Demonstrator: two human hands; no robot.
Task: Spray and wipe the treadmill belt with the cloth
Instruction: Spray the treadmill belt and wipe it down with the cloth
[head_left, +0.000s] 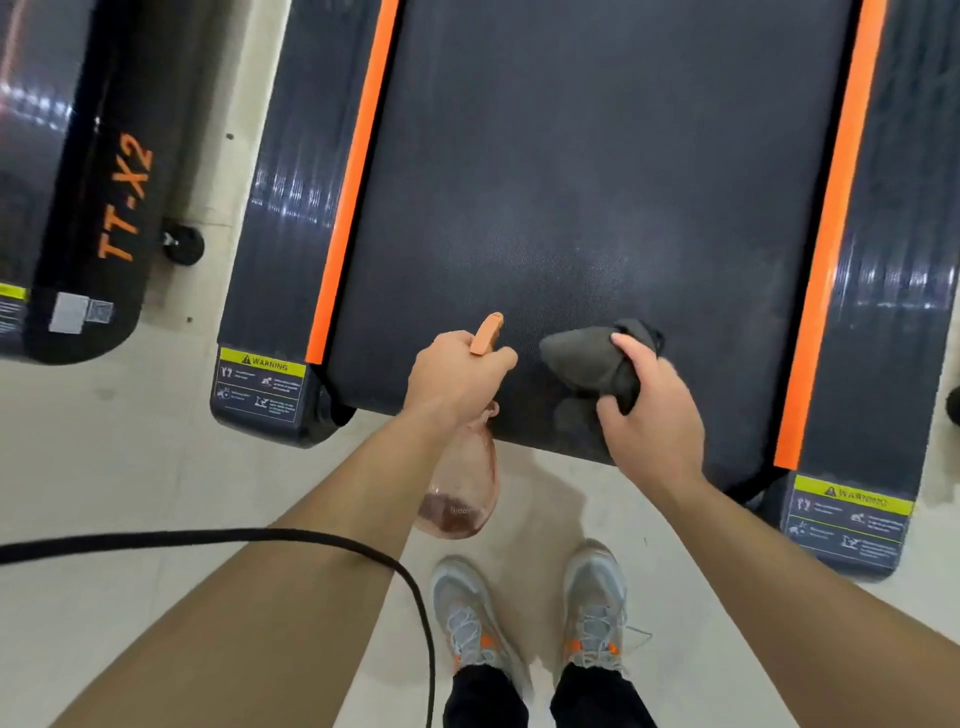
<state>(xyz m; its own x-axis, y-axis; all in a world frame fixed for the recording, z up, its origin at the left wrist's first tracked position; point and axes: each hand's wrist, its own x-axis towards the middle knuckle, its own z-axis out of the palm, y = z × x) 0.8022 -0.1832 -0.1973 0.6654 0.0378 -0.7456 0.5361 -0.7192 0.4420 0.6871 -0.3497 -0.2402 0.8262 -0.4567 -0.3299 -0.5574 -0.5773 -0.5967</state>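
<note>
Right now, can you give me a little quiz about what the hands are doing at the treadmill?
1. Which hand holds the bottle? A) left B) right C) neither
2. True or false: the cloth lies spread flat on the belt, with no hand on it.
3. Fill in: the stripes along both sides of the belt are ____.

Key
1. A: the left hand grips it by the top.
2. False: the right hand grips the cloth, bunched up.
3. Orange.
</note>
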